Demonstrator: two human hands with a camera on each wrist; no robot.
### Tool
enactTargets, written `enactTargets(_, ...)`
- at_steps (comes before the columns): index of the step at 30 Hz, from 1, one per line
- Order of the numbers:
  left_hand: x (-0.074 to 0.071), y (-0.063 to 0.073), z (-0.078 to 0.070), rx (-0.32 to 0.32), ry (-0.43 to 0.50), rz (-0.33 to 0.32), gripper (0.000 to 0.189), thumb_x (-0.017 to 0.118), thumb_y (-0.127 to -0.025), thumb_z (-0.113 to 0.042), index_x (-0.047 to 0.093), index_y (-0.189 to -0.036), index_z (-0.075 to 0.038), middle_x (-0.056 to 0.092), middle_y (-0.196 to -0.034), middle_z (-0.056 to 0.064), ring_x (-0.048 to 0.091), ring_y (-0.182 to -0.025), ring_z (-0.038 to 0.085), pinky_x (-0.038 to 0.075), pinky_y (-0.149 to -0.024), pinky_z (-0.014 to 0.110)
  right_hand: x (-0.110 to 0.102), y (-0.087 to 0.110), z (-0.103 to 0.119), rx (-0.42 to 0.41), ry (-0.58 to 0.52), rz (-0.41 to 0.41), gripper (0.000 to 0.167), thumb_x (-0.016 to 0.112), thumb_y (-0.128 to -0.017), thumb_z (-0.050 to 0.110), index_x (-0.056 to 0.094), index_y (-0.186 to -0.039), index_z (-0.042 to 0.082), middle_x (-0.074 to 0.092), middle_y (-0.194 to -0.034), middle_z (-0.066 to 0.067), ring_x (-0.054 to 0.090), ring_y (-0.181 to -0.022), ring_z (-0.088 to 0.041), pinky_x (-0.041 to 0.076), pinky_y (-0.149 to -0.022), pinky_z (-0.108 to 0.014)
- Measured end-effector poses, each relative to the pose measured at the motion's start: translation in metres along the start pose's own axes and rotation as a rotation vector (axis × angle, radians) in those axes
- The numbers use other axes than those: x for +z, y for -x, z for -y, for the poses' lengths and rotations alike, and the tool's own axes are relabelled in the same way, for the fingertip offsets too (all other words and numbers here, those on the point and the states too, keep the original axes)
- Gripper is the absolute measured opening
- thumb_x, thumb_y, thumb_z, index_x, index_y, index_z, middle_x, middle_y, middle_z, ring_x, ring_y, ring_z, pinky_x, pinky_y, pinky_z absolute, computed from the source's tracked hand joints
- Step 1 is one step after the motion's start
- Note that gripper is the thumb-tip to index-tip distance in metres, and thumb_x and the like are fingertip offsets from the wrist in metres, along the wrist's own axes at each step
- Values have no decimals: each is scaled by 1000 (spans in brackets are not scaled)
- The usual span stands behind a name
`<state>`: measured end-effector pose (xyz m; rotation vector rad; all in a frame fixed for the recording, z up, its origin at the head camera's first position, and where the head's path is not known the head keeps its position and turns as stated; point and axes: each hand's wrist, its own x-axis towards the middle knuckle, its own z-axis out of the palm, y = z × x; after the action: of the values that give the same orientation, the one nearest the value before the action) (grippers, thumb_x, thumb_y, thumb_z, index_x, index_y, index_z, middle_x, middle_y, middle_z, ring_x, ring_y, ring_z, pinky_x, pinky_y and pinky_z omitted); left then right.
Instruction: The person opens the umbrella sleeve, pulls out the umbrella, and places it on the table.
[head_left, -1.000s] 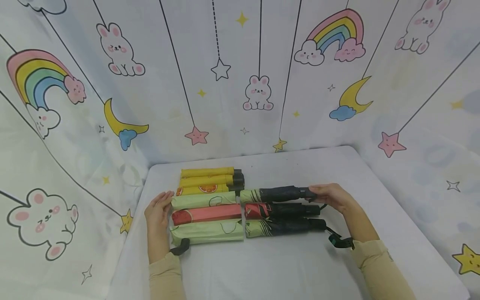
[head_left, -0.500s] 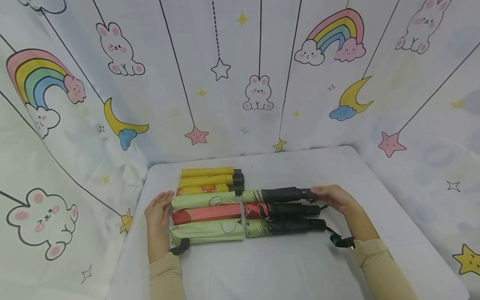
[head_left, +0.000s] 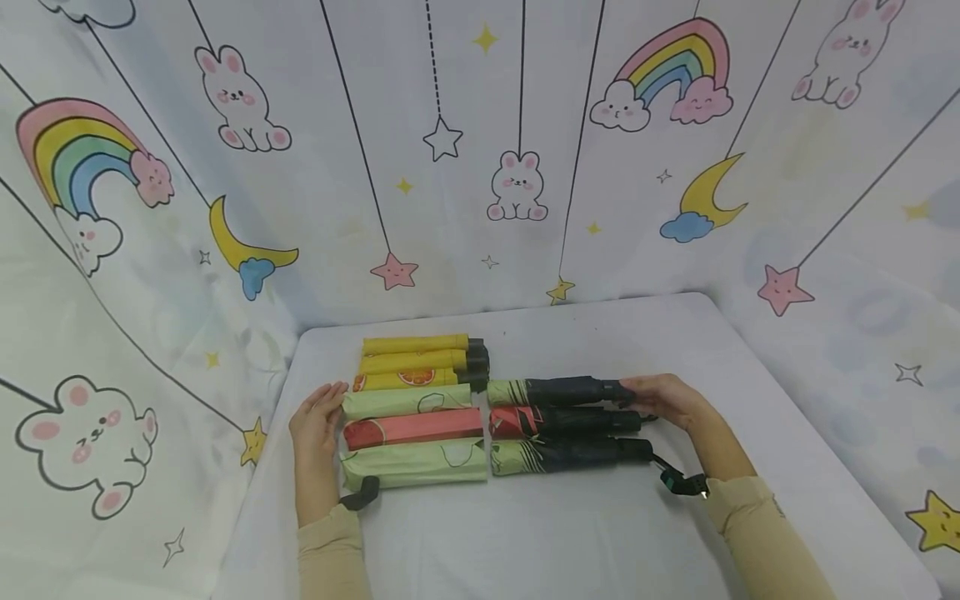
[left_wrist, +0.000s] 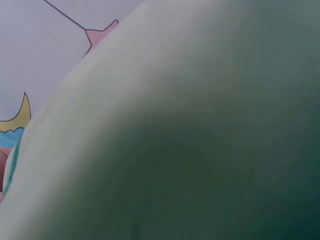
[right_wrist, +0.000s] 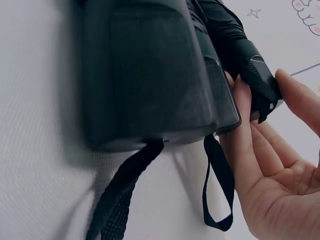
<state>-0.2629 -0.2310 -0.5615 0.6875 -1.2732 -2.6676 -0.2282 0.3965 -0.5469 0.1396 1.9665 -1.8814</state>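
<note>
In the head view, my left hand (head_left: 317, 421) lies against the left end of a pale green folded umbrella (head_left: 405, 401), fingers fairly straight. My right hand (head_left: 675, 400) pinches the black handle end of a green-and-black folded umbrella (head_left: 551, 391), thumb on one side and a finger on the other in the right wrist view (right_wrist: 265, 165). Below it lie a red-and-black umbrella (head_left: 558, 421) and another green-and-black one (head_left: 570, 456). Left of these are a red watermelon-print umbrella (head_left: 420, 428) and a second pale green one (head_left: 416, 464). A blurred pale green surface (left_wrist: 165, 150) fills most of the left wrist view.
Yellow orange-print umbrellas (head_left: 412, 360) with black ends lie behind the left row. A strap loop (right_wrist: 220, 200) hangs from one handle. The white table (head_left: 570, 542) meets a patterned cloth backdrop (head_left: 480, 208) at the back and sides.
The far green-and-black umbrella has shifted slightly right and toward me with my right hand, so a narrow gap shows at its left end. My left hand stays put.
</note>
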Motion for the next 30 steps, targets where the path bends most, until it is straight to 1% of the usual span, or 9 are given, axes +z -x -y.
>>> enactTargets(2,1,1,0,-4,6,-4,37,63,-95,17,58,-129,4,78,-107,10,75,-107,21,56,-102,29,0,0,0,2,30,-7,32,63,-106,20,71,-128,-2,77,-116,-10,74,-108,-18,60,-98,-32)
enactTargets(5,0,2,0,-8,4,-1,36,63,-95,17,58,-128,3,78,-107,10,75,-108,21,55,-104,29,1,-2,-1,27,96,-61,40,68,-103,24,68,-132,-4,74,-125,-13,72,-113,-21,60,-99,-33)
enactTargets(7,0,2,0,-10,9,1,33,63,-96,17,60,-124,1,78,-107,10,75,-109,20,54,-105,29,2,-3,-2,34,176,-86,47,70,-102,29,65,-136,-3,67,-137,-18,68,-121,-27,59,-102,-37)
enactTargets(10,-1,3,0,-8,14,10,30,63,-96,16,62,-120,-1,78,-110,11,73,-112,21,54,-105,28,4,-2,-1,54,259,-120,53,73,-100,34,64,-140,0,55,-150,-23,60,-132,-40,56,-107,-45)
enactTargets(13,-1,4,0,1,4,22,30,63,-96,16,62,-119,-2,77,-113,11,72,-116,21,54,-106,28,6,0,1,55,315,-122,56,72,-100,37,63,-142,1,48,-156,-25,54,-136,-47,54,-109,-50)
enactTargets(16,-1,4,1,8,-11,24,30,63,-96,16,62,-121,-2,77,-113,11,72,-116,22,54,-106,29,8,1,3,58,350,-139,55,73,-99,38,65,-140,2,50,-154,-26,58,-132,-46,55,-107,-49)
enactTargets(23,-1,4,0,-8,-22,8,32,64,-96,15,62,-122,-2,77,-114,10,72,-116,21,56,-103,28,14,3,4,31,581,-202,61,70,-98,50,69,-134,0,55,-146,-31,71,-113,-43,63,-93,-49)
enactTargets(26,-1,5,0,-10,-47,4,32,64,-97,14,61,-124,-3,77,-114,9,71,-117,20,56,-103,27,17,3,5,19,640,-238,61,72,-97,51,71,-131,1,57,-143,-33,73,-107,-41,64,-88,-48)
enactTargets(30,2,5,0,-11,-69,5,42,64,-98,12,55,-137,0,77,-117,8,71,-118,19,56,-103,26,21,4,7,-6,691,-275,59,74,-96,50,73,-129,2,61,-137,-34,76,-99,-38,66,-80,-46)
